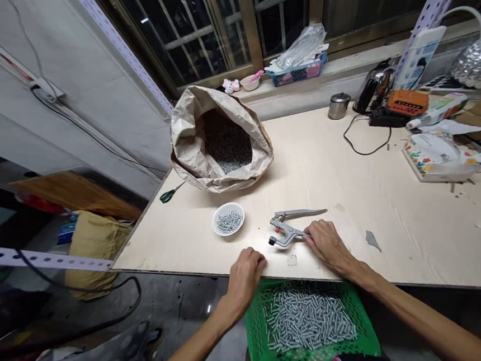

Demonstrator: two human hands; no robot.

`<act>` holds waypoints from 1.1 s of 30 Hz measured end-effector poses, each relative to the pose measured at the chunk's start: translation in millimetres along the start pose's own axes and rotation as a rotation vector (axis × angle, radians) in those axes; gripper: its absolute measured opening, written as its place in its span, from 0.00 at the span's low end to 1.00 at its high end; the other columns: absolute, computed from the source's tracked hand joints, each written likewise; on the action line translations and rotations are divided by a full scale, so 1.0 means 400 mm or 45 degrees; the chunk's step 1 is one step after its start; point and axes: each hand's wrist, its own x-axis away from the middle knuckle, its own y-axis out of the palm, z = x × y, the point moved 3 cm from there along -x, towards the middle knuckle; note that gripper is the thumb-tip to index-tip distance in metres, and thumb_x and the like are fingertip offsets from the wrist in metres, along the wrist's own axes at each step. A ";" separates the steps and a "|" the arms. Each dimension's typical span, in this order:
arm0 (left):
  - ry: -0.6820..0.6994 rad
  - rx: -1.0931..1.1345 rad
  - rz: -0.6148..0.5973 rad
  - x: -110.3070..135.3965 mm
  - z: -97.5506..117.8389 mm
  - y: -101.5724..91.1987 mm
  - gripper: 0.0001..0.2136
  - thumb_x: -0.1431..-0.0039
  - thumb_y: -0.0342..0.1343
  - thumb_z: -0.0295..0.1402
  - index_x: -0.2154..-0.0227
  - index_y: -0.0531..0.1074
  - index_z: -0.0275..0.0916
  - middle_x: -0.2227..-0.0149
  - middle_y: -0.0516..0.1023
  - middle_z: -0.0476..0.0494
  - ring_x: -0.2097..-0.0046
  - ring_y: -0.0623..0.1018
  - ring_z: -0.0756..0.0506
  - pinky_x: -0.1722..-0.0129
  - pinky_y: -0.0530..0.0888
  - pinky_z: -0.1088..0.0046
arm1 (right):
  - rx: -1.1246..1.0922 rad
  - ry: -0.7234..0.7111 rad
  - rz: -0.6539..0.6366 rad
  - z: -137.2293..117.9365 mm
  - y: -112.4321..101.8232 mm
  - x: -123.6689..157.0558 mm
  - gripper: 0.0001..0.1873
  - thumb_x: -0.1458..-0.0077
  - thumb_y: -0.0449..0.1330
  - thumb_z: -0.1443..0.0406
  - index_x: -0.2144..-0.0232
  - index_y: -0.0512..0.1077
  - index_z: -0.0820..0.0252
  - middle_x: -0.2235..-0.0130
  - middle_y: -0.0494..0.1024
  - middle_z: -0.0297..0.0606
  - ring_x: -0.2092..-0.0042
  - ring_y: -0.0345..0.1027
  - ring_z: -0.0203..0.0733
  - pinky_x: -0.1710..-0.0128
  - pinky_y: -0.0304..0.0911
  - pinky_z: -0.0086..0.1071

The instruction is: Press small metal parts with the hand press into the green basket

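Note:
My right hand (326, 245) is closed round the lower handle of a pair of grey metal pliers (288, 233). The pliers lie over the table with their upper handle spread away, a red part near the spring and a black tip on the jaw. At the table's front edge rests my left hand (246, 276), fingers curled; whatever they hold, if anything, is hidden. A white bowl (215, 227) of small metal pins stands ahead of it. Below, a green plastic basket (257, 339) full of metal pins sits at my lap.
An open paper sack (185, 136) of small metal parts stands behind the bowl. Green-handled scissors (167, 196) lie at the table's left edge. A metal canister (338, 106), a kettle (372, 88), an orange battery (407, 103) and a tissue pack (426, 173) are at the back right.

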 end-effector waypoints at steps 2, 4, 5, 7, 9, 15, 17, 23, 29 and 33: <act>0.125 0.058 -0.054 0.028 0.025 -0.015 0.08 0.38 0.49 0.31 0.67 0.73 0.41 0.65 0.74 0.43 0.61 0.74 0.44 0.63 0.72 0.69 | 0.001 -0.012 0.003 -0.003 0.004 0.002 0.10 0.37 0.45 0.66 0.68 0.65 0.59 0.68 0.70 0.40 0.65 0.59 0.43 0.62 0.51 0.37; 0.200 0.094 -0.029 0.034 0.024 -0.046 0.08 0.39 0.51 0.33 0.62 0.74 0.42 0.64 0.75 0.42 0.60 0.75 0.44 0.64 0.73 0.69 | -0.007 -0.030 0.005 -0.010 0.008 0.001 0.10 0.38 0.46 0.66 0.68 0.65 0.59 0.68 0.70 0.39 0.65 0.60 0.43 0.62 0.51 0.38; 0.191 0.080 0.034 0.023 0.010 -0.069 0.09 0.38 0.51 0.34 0.59 0.74 0.42 0.63 0.75 0.42 0.60 0.75 0.44 0.63 0.73 0.69 | -0.009 -0.040 0.006 -0.014 0.009 0.000 0.10 0.38 0.46 0.66 0.68 0.65 0.59 0.68 0.70 0.39 0.65 0.60 0.43 0.62 0.52 0.38; 0.068 -0.022 0.252 -0.022 -0.047 -0.123 0.11 0.37 0.49 0.34 0.57 0.74 0.41 0.62 0.75 0.41 0.60 0.74 0.44 0.61 0.72 0.68 | -0.006 -0.059 0.008 -0.022 0.011 -0.002 0.09 0.38 0.46 0.66 0.68 0.65 0.59 0.68 0.70 0.39 0.65 0.60 0.43 0.63 0.52 0.38; -0.065 -0.171 0.389 -0.087 -0.116 -0.169 0.11 0.37 0.47 0.33 0.60 0.75 0.40 0.63 0.75 0.41 0.58 0.73 0.43 0.60 0.71 0.67 | 0.000 -0.074 0.005 -0.028 0.014 -0.003 0.09 0.38 0.47 0.66 0.68 0.65 0.59 0.68 0.70 0.39 0.66 0.60 0.43 0.63 0.52 0.38; -0.306 -0.414 0.156 -0.243 -0.233 -0.174 0.13 0.38 0.47 0.32 0.66 0.78 0.40 0.64 0.75 0.41 0.56 0.72 0.43 0.62 0.69 0.71 | 0.008 -0.091 0.029 -0.031 0.029 0.001 0.09 0.39 0.47 0.67 0.69 0.66 0.58 0.69 0.70 0.38 0.66 0.60 0.43 0.63 0.53 0.38; -0.343 -0.450 0.109 -0.263 -0.236 -0.156 0.13 0.39 0.47 0.32 0.66 0.78 0.39 0.62 0.75 0.40 0.55 0.71 0.42 0.64 0.68 0.71 | 0.008 -0.092 0.024 -0.030 0.031 0.002 0.10 0.38 0.47 0.67 0.69 0.66 0.58 0.69 0.70 0.38 0.66 0.60 0.43 0.63 0.53 0.38; -0.349 -0.400 0.110 -0.272 -0.236 -0.138 0.10 0.41 0.50 0.30 0.66 0.77 0.39 0.61 0.75 0.40 0.56 0.72 0.42 0.65 0.67 0.72 | 0.022 -0.111 0.000 -0.030 0.033 0.002 0.09 0.39 0.47 0.67 0.68 0.66 0.59 0.68 0.70 0.39 0.65 0.60 0.44 0.62 0.53 0.38; -0.344 -0.217 0.197 -0.267 -0.256 -0.161 0.10 0.41 0.49 0.31 0.69 0.76 0.37 0.63 0.76 0.40 0.58 0.73 0.43 0.63 0.66 0.71 | 0.044 -0.101 -0.010 -0.031 0.046 0.004 0.09 0.39 0.48 0.67 0.69 0.66 0.59 0.68 0.70 0.40 0.65 0.60 0.44 0.61 0.53 0.39; -0.454 0.192 0.355 -0.256 -0.260 -0.194 0.12 0.45 0.51 0.36 0.71 0.76 0.35 0.67 0.77 0.42 0.65 0.73 0.46 0.66 0.66 0.72 | 0.026 -0.092 -0.012 -0.027 0.044 0.003 0.08 0.40 0.49 0.67 0.69 0.67 0.59 0.68 0.71 0.39 0.65 0.61 0.44 0.61 0.53 0.39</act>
